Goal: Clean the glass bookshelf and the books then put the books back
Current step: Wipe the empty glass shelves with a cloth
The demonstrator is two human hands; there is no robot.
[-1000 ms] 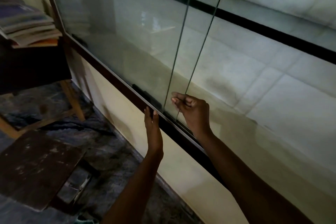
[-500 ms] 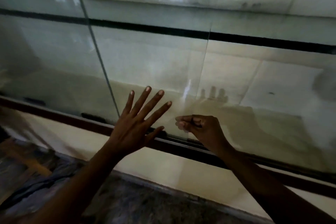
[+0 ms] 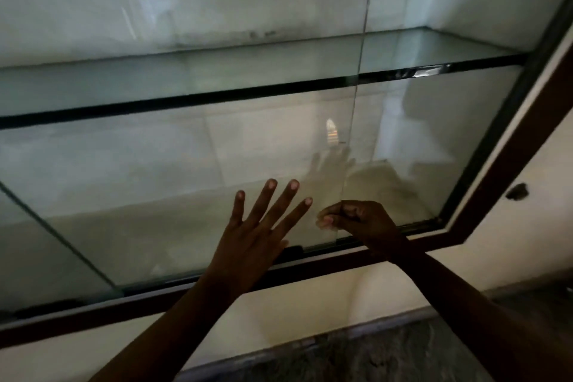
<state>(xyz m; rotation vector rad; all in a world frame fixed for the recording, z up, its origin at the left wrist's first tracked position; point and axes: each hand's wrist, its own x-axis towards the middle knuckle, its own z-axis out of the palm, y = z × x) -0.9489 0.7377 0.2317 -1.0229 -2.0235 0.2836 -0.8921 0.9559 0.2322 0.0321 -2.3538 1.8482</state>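
The recessed glass bookshelf (image 3: 465,9) in its dark brown wooden frame (image 3: 93,316) fills the view; no books are in sight. The landmark is the upright free edge (image 3: 350,133) of the clear sliding glass pane (image 3: 186,195), a thin line running top to bottom with a slight lean.

The right hand (image 3: 362,220) sits on that edge near its lower end. Its grip is clamped on the glass, with curled fingertips left of the edge and the back of the hand right of it. The left hand (image 3: 257,232) lies just left of the edge with its grip apart: 4 fingers are straight and spread, and the palm seems flat on the pane. Behind the edge, a horizontal glass shelf board (image 3: 186,77) with a black front strip crosses at right angles.

The step looks like sliding the pane along the bottom track. The pane spreads leftward from the right hand's grip, and its long axis runs sideways along that track, so it can travel only left or right of where the edge stands. The right hand, on the edge itself, is the nearer one to steer, while the left can add push. I cannot tell which direction is meant.
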